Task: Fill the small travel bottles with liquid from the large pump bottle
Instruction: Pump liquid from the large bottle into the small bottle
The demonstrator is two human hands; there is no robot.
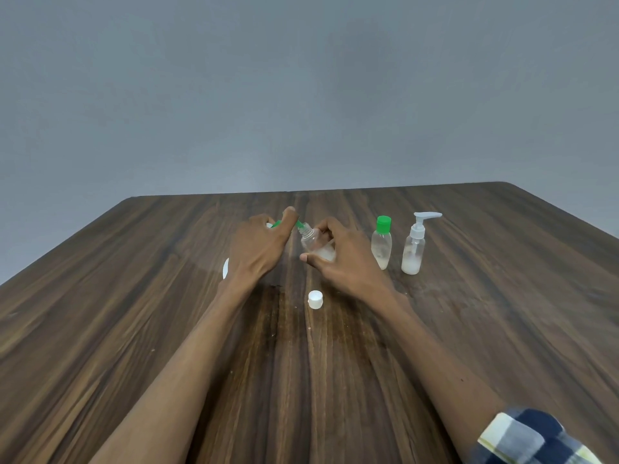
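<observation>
Head view: right hand [338,259] fingers curled round tilted clear bottle [313,244], left hand [258,249] fingers pinching green nozzle [299,224].

One head-worn wide-angle view looks forward and down from close above the dark wood-grain table [469,329]; grey wall [301,78] fills the upper frame.

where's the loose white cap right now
In the head view, the white cap stands on the wooden table between the two forearms, nearer the person than the tilted open bottle.
</observation>
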